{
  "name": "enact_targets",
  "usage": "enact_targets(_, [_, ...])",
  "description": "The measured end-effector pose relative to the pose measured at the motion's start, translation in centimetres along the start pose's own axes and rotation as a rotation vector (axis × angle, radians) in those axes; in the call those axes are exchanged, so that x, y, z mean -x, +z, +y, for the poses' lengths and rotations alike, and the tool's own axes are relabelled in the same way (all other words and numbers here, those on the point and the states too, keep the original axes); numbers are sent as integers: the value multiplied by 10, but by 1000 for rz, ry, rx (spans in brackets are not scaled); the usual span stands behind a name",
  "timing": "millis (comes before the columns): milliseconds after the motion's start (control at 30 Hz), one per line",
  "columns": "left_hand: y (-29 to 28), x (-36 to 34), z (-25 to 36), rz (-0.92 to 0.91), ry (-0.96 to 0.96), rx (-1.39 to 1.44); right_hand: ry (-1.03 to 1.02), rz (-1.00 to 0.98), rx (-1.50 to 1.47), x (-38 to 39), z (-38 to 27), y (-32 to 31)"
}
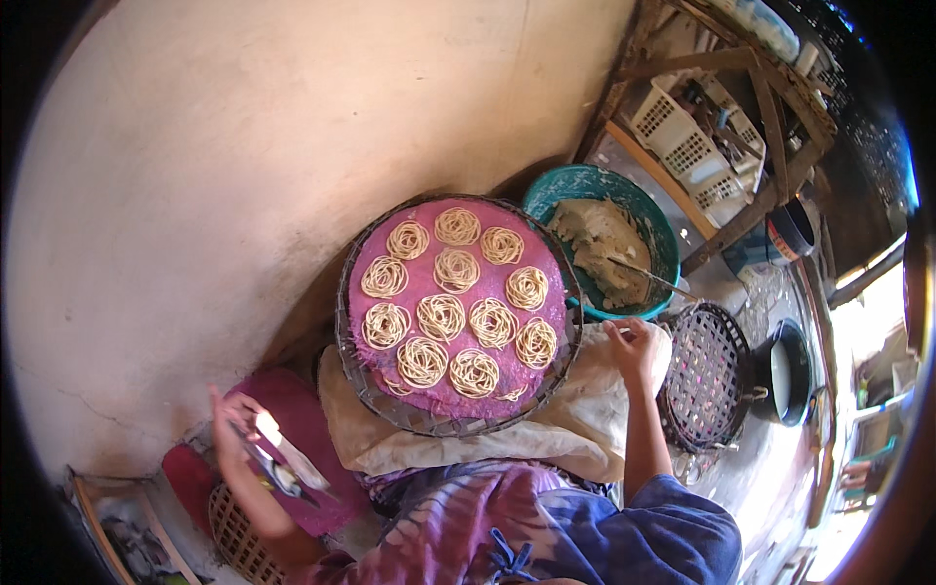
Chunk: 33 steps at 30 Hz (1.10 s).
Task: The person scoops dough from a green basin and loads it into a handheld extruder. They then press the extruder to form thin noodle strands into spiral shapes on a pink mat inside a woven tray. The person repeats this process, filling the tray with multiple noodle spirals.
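Note:
My left hand is low at the left, its fingers around the end of a long pale tool with dark tips, blurred in part. To its right, a round woven tray covered with a pink sheet rests over my lap. Several coiled nests of pale noodle-like strands lie spread on the sheet, with loose bits near its front edge. My right hand hovers just right of the tray, fingers loosely bent and apart, with nothing seen in them. Beneath it lies a pale cloth.
Behind my right hand stands a green basin of thick beige dough with a long-handled spoon in it. A dark woven basket and black basin are farther right. A wall rises behind the tray; a wooden rack bears a cream crate.

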<state>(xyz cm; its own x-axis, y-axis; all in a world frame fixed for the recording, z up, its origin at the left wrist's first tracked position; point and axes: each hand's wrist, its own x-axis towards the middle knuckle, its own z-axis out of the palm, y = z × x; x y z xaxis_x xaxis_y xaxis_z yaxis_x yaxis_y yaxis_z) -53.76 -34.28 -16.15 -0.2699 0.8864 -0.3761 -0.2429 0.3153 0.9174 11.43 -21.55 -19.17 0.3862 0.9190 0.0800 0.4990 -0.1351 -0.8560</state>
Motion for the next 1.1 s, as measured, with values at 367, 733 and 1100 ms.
enact_targets(367, [-6,-79,-173,503,226,-780,-44,12,-132,6,-25,-4])
enact_targets(733, [248,55,-43,-52,1064,-1275,-241,23,-28,13,-31,36])
enact_targets(1100, [307,56,-54,-430,1031,-1397,-404,-250,78,-78,-98,63])
